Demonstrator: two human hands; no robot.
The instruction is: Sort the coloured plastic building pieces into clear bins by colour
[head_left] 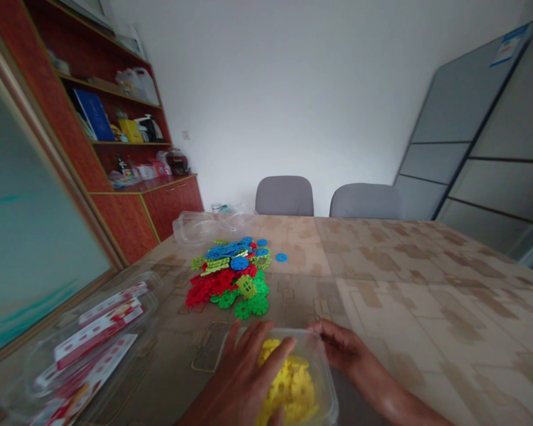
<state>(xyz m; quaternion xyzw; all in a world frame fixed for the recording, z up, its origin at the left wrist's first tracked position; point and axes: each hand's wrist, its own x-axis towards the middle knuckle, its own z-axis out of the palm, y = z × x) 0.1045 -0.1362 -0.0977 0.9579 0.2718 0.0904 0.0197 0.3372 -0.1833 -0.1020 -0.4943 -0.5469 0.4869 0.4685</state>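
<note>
A clear plastic container stands at the near edge of the table, holding yellow notched building discs. My left hand reaches over its left side, fingers spread; no piece shows in it. With fingers curled, my right hand grips the container's far right corner. Beyond the container lies a heap of plastic pieces: red ones, green discs, blue discs and light green pieces. My left hand covers part of the container.
One blue disc lies apart, right of the heap. Clear empty containers stand behind it. Clear lids with red-and-white labels are stacked at the left. Two grey chairs stand beyond the patterned table.
</note>
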